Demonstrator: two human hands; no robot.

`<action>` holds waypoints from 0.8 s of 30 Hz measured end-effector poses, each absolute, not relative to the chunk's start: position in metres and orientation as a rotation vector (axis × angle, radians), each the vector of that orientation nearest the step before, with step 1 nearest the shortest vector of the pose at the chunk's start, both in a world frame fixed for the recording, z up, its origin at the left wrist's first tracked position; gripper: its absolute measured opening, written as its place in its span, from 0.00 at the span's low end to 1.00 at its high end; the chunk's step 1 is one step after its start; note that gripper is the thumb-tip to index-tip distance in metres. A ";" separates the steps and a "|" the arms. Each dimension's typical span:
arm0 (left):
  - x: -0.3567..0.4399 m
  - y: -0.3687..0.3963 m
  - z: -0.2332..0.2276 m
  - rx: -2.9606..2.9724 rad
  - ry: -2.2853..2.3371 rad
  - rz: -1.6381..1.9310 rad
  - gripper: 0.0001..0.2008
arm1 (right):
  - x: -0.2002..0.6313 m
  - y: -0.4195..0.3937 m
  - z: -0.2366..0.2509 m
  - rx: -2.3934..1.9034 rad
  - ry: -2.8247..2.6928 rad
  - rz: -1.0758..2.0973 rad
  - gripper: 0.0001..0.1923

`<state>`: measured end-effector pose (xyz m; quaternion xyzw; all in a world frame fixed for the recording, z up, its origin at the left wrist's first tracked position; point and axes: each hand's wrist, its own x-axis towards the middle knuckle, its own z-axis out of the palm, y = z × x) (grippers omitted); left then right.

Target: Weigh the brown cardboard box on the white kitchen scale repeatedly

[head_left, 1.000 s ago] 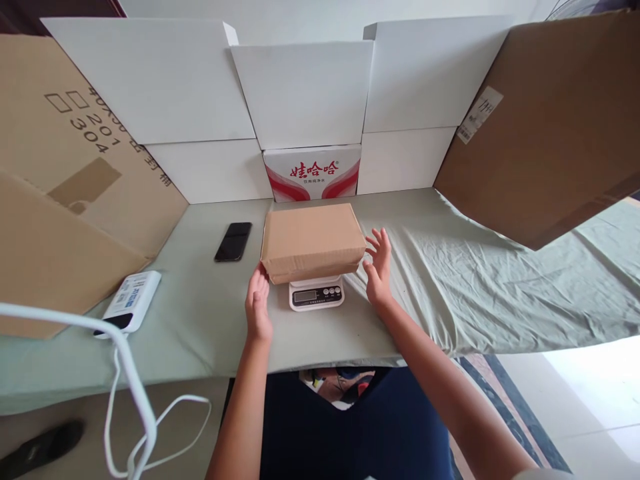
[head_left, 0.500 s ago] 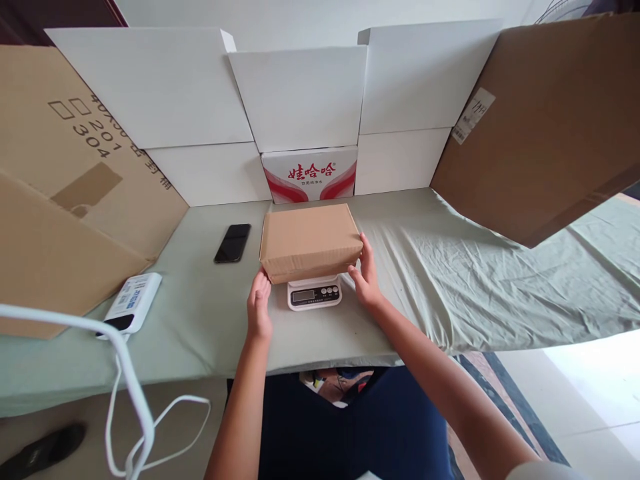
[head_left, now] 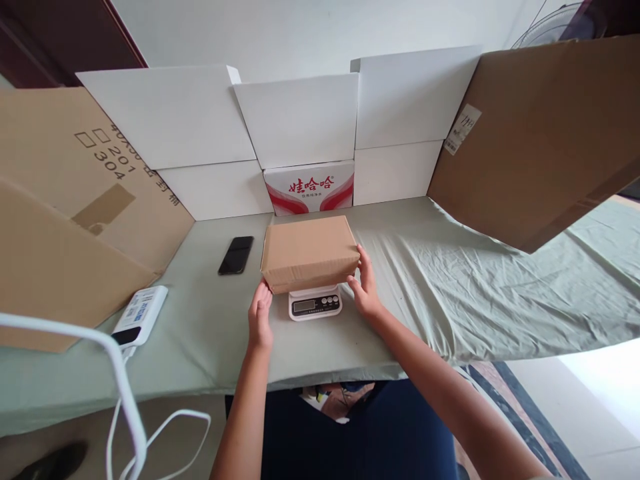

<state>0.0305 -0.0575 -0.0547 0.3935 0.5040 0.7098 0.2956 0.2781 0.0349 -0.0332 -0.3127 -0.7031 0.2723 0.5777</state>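
Note:
A closed brown cardboard box [head_left: 307, 252] rests on a small white digital scale [head_left: 315, 305] in the middle of a table covered with a pale green cloth [head_left: 450, 280]. My left hand [head_left: 260, 320] touches the box's near left corner with its fingertips. My right hand [head_left: 365, 290] is pressed flat against the box's right side. The box is held between the two hands. The scale's display and buttons show below the box's front edge.
A black phone [head_left: 235, 255] lies left of the box, and a white device [head_left: 141, 313] with a white cable [head_left: 125, 393] sits further left. White cartons [head_left: 300, 120] and a red-and-white carton [head_left: 309, 187] stand behind. Large brown cardboard sheets lean at left [head_left: 50, 233] and right [head_left: 540, 133].
My right hand, open and apart from the box a second ago, has closed in onto its right side. My left hand stays at the left corner. The camera has tilted up slightly.

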 end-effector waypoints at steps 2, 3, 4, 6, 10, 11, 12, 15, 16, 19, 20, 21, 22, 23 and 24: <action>0.030 -0.057 -0.055 1.043 1.335 1.890 0.43 | 0.278 0.034 -0.033 -0.746 -1.649 0.639 0.37; 0.030 -0.057 -0.054 1.041 1.333 1.891 0.43 | 0.278 0.034 -0.032 -0.748 -1.649 0.639 0.37; 0.030 -0.057 -0.054 1.040 1.332 1.890 0.43 | 0.278 0.033 -0.032 -0.745 -1.647 0.638 0.37; 0.030 -0.057 -0.055 1.039 1.334 1.890 0.43 | 0.278 0.033 -0.033 -0.738 -1.638 0.637 0.36; 0.029 -0.056 -0.056 1.047 1.332 1.886 0.43 | 0.277 0.033 -0.033 -0.748 -1.629 0.645 0.36; 0.029 -0.056 -0.056 1.046 1.329 1.886 0.43 | 0.276 0.033 -0.033 -0.753 -1.630 0.647 0.36; 0.029 -0.056 -0.056 1.043 1.326 1.886 0.42 | 0.276 0.033 -0.033 -0.756 -1.630 0.648 0.36; 0.029 -0.056 -0.055 1.032 1.324 1.887 0.42 | 0.277 0.033 -0.033 -0.761 -1.630 0.650 0.36; 0.030 -0.056 -0.054 1.032 1.321 1.891 0.42 | 0.277 0.033 -0.033 -0.760 -1.629 0.653 0.36; 0.030 -0.057 -0.051 1.057 1.290 1.926 0.41 | 0.277 0.034 -0.034 -0.745 -1.603 0.659 0.36; 0.030 -0.057 -0.050 1.072 1.278 1.938 0.40 | 0.277 0.034 -0.035 -0.743 -1.592 0.659 0.36; 0.030 -0.058 -0.049 1.087 1.269 1.947 0.40 | 0.277 0.035 -0.035 -0.745 -1.584 0.658 0.36; 0.030 -0.058 -0.048 1.099 1.265 1.950 0.39 | 0.277 0.035 -0.034 -0.751 -1.580 0.656 0.36; 0.030 -0.058 -0.047 1.107 1.267 1.950 0.39 | 0.277 0.036 -0.034 -0.757 -1.579 0.652 0.37; 0.030 -0.058 -0.047 1.111 1.272 1.948 0.40 | 0.277 0.036 -0.034 -0.761 -1.581 0.648 0.37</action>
